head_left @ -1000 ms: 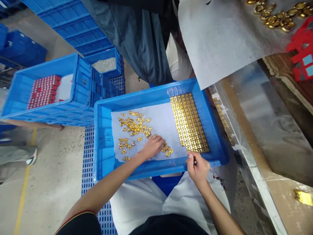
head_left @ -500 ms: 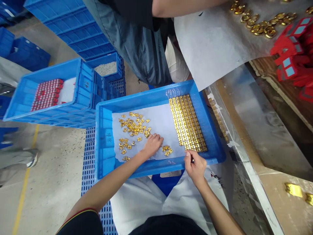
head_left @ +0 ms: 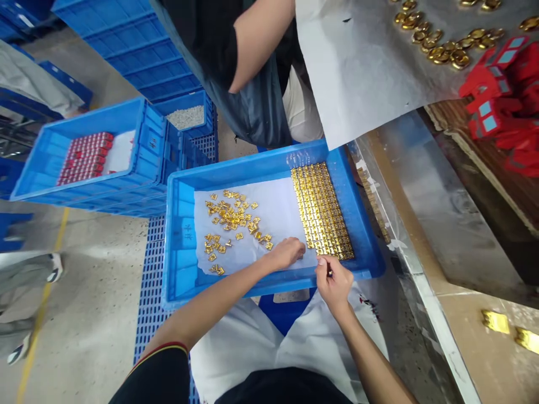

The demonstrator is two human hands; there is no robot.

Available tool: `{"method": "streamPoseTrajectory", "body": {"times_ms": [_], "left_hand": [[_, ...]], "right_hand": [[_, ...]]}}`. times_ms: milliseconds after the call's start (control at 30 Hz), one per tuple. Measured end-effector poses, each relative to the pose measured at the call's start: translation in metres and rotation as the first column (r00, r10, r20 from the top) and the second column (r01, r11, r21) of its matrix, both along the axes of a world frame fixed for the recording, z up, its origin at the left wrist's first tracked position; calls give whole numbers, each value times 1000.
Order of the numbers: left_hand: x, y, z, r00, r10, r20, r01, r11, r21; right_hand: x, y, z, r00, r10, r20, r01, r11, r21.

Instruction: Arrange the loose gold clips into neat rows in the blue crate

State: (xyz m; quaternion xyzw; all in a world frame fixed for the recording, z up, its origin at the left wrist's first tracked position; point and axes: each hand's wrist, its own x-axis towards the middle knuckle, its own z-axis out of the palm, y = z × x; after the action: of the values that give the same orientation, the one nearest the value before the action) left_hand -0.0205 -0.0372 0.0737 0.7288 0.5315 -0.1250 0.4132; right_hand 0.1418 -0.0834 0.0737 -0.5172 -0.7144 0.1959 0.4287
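Observation:
A blue tray (head_left: 248,163) lined with white paper (head_left: 275,205) lies across my lap. Tight rows of gold pieces (head_left: 322,207) fill its right part, and loose gold pieces (head_left: 229,216) are scattered on the left. My left hand (head_left: 288,252) is over the paper near the front edge, fingers curled down beside the lower left corner of the rows; what is under them is hidden. At the front corner of the rows, my right hand (head_left: 334,280) is closed, thumb against curled fingers, and anything inside it is too small to make out.
Stacked blue crates stand at the left, the top one (head_left: 141,146) holding red pieces (head_left: 86,157). Another person's arm (head_left: 261,42) is beyond the tray. A table at the right bears paper (head_left: 357,73), gold rings (head_left: 438,53) and red parts (head_left: 501,106).
My left hand has moved right, toward the rows, over where a small gold cluster lay. More loose pieces now show where it was. The other person's arm has shifted left.

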Motion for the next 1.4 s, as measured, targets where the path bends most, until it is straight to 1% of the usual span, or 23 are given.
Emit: {"method": "streamPoseTrajectory", "body": {"times_ms": [67,167,233,267,300,367,467,533,600,633,733,800,833,900,967,1033,1100,1200,1400], "left_hand": [[2,5,-2,993,32,-112,-34,999,-23],[7,9,-5,950,109,-294,-101,994,43],[11,10,-9,924,167,-343,-137,984,110],[12,9,-11,920,195,-339,-158,978,136],[12,9,-13,924,224,-309,-183,970,158],[6,8,-16,942,286,-175,-252,948,192],[-13,4,-17,933,357,42,-357,903,238],[-25,-1,-16,929,360,89,-370,896,246],[-30,-7,-15,945,315,85,-326,920,219],[-28,-11,-14,958,278,71,-287,937,198],[-12,-17,-16,988,151,-37,-144,977,160],[0,-19,-19,989,73,-130,-52,987,155],[5,-19,-21,986,35,-160,-9,988,156],[9,-19,-25,984,-47,-172,76,983,169],[9,-20,-31,981,-134,-142,161,967,199],[7,-21,-37,975,-201,-93,218,946,241],[6,-21,-42,972,-233,-43,235,930,283],[6,-20,-47,973,-232,-1,220,921,323],[6,-15,-45,984,-166,-66,178,932,315]], "right_hand": [[0,0,-1,1000,5,-4,-5,1000,-2],[0,0,-1,1000,10,-3,-10,1000,-5],[0,0,-1,1000,7,8,-7,1000,-6],[0,0,-1,1000,4,15,-4,1000,-5],[0,0,-1,1000,0,22,0,1000,-3],[-1,0,0,1000,0,28,0,1000,3],[-1,1,1,1000,5,12,-5,1000,25],[-1,1,1,1000,5,8,-5,1000,29],[-1,1,0,1000,6,15,-6,1000,25],[-1,1,0,1000,6,20,-6,1000,23],[0,0,-1,999,2,32,-2,1000,18],[0,0,-2,1000,2,31,-2,1000,10],[0,0,-2,1000,5,30,-5,1000,6],[-1,0,-1,1000,9,27,-9,1000,0],[-1,0,0,1000,11,24,-11,1000,6],[-1,0,0,1000,11,27,-11,1000,11],[-1,0,1,999,12,30,-12,1000,-2],[0,0,1,1000,17,11,-17,999,-35],[1,0,1,1000,3,-9,-3,999,-32]]}}
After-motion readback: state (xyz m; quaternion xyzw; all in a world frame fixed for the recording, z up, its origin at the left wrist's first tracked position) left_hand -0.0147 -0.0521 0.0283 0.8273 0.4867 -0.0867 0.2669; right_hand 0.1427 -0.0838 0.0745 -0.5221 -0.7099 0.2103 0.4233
